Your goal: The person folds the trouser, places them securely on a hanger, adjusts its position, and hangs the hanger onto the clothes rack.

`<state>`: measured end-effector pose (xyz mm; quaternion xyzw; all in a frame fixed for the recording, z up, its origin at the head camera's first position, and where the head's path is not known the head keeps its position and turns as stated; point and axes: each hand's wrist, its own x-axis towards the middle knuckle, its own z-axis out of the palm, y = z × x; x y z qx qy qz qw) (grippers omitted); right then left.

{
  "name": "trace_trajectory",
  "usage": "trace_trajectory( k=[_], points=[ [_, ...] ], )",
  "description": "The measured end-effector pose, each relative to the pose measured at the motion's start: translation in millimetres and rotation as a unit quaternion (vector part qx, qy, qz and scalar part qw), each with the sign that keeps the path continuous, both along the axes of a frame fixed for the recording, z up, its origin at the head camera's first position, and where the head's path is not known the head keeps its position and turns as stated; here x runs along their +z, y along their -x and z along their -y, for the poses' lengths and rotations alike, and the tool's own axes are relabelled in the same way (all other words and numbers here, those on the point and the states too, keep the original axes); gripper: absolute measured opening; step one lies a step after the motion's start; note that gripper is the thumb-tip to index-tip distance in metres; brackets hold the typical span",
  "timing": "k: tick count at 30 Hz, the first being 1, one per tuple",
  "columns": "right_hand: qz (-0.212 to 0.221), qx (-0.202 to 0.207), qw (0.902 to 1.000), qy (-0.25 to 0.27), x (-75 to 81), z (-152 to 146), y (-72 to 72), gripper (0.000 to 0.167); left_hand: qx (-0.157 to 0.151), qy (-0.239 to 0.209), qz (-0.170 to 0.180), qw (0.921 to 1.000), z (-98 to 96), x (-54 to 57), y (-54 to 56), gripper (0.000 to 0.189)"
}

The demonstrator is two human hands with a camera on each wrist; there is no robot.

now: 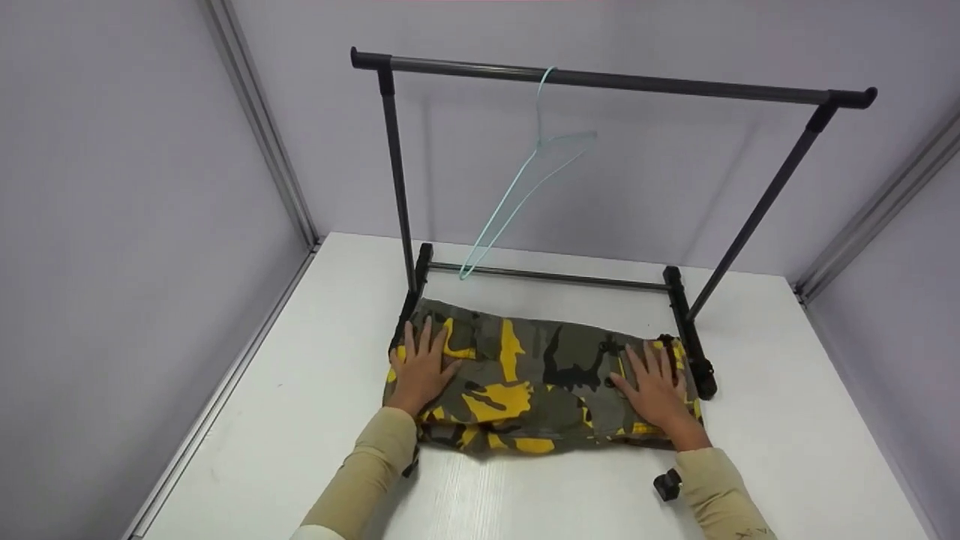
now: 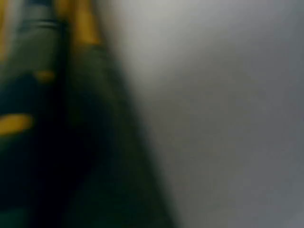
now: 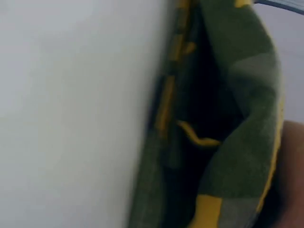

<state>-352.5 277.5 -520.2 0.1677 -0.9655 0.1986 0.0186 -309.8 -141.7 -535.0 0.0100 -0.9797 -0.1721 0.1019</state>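
A folded camouflage garment (image 1: 559,367) in grey-green, black and yellow lies on the white table, forming a wide flat bundle. My left hand (image 1: 421,369) rests on its left end with fingers spread. On the right end my right hand (image 1: 654,386) lies flat, its fingers also spread. Blurred folds of the garment (image 2: 28,95) fill the left side of the left wrist view, where the hand cannot be made out. Layered edges of the garment (image 3: 251,156) show in the right wrist view, with a blurred bit of skin at its right edge.
Behind the garment stands a black clothes rack (image 1: 615,80), its feet reaching forward on both sides. A light turquoise hanger (image 1: 499,214) hangs from the bar. A small black object (image 1: 667,484) is beside the right sleeve. Pale walls enclose the white table (image 1: 300,375).
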Motion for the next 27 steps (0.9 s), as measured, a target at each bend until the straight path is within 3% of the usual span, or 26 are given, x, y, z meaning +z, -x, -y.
trace_trajectory(
  k=[5, 9, 14, 19, 27],
  points=[
    [0.048, 0.004, 0.9974, 0.053, -21.0, -7, -5.1, 0.072, -0.018, -0.002, 0.032, 0.9993, 2.3, -21.2, 1.3, 0.074],
    [0.050, 0.007, 0.9954, 0.081, -32.8, -9, -10.7, 0.073, -0.021, -0.006, 0.020, 0.9996, 3.7, -38.3, -2.9, 0.074],
    [0.038, 0.000, 0.9945, 0.097, -37.8, -6, -12.6, 0.072, -0.007, -0.015, -0.030, 0.9994, 3.6, -52.9, -9.2, 0.074],
    [0.038, -0.009, 0.9945, 0.097, -34.8, -2, -11.5, 0.071, 0.008, -0.030, -0.054, 0.9981, 2.6, -54.4, -11.5, 0.076],
    [0.023, -0.018, 0.9940, 0.106, -28.8, -1, -3.4, 0.071, 0.010, -0.038, -0.093, 0.9949, 1.5, -44.3, -2.1, 0.074]
  ],
)
